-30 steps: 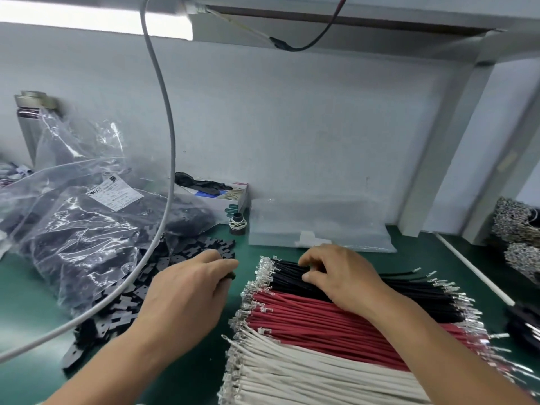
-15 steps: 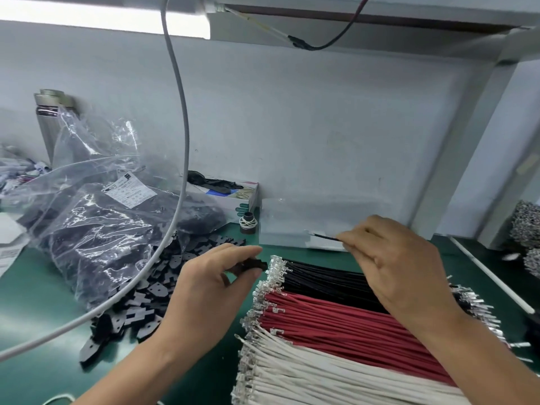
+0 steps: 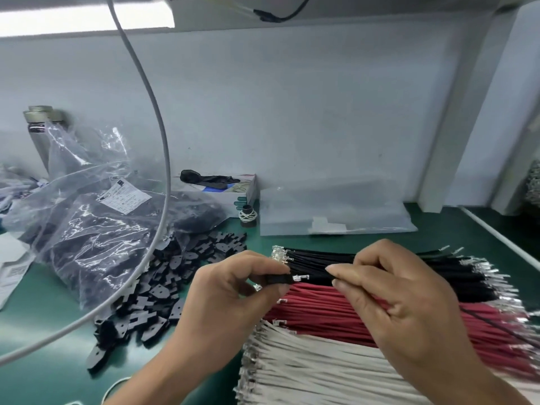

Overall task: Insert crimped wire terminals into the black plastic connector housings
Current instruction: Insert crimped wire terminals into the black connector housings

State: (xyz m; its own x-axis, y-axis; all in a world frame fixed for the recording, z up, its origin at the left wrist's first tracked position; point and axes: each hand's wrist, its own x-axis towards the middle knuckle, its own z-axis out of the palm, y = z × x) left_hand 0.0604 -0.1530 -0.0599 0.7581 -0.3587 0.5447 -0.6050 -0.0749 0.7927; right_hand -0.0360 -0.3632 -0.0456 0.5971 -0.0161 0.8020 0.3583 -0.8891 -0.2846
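Your left hand pinches a black connector housing between thumb and curled fingers, holding it just above the near end of the wire rows. Your right hand pinches a single black wire between thumb and forefinger, the other fingers curled behind. The wire's silver crimped terminal sits right at the mouth of the housing; you cannot tell from here whether it has entered or only touches.

Under both hands three rows of cut wires lie side by side on the green worktop: black wires farthest from you, red wires in the middle, white wires along the near edge. All of their terminals point left and right, glinting at both ends.

Left of your left hand a loose heap of black housings spills over the worktop, out of a clear plastic bag with a white label that lies toward the left edge. A grey cable hangs from above and curves across that bag.

Toward the back edge stands a small white box with dark items on top. A small black spool stands just in front of it, and a flat clear bag lies to its right, against the wall.
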